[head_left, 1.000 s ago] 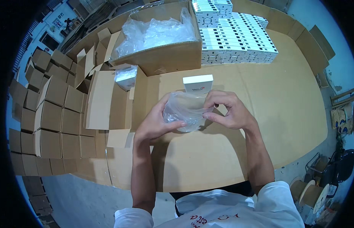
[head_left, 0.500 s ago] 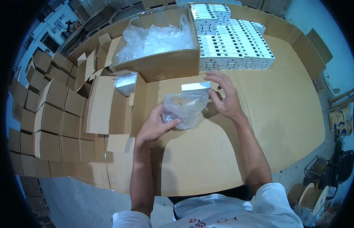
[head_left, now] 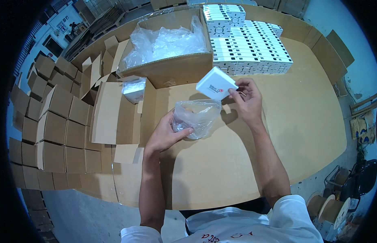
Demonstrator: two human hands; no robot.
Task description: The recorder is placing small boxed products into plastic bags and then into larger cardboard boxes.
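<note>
Cardboard covers pretty much the whole bench (head_left: 310, 121) here, big flat brown sheets of it. Closest in, the left hand (head_left: 166, 135) is curled around the side of a clear plastic bag (head_left: 196, 117), thumb on the front and fingers at the back, so it's gripping the bag and holding it up just above the bench with the mouth facing up. Right next to it, slightly further out, the right hand (head_left: 247, 101) is pinching the corner of a small white box (head_left: 216, 84) between thumb and fingers. That box is tilted and hangs just over the bag's opening, not inside it as far as I can tell.

Off to the left there's a whole bunch of folded brown cartons (head_left: 46, 125) packed in rows, plus one flattened carton (head_left: 107, 113) lying open near the bag. Further back sits a big open cardboard box (head_left: 176, 69) stuffed with crumpled clear plastic, with a small shiny wrapped packet (head_left: 134, 90) at its front left corner. To the right of it, at the far end, neat stacks of white boxes (head_left: 249, 48) are lined up in tidy rows.
</note>
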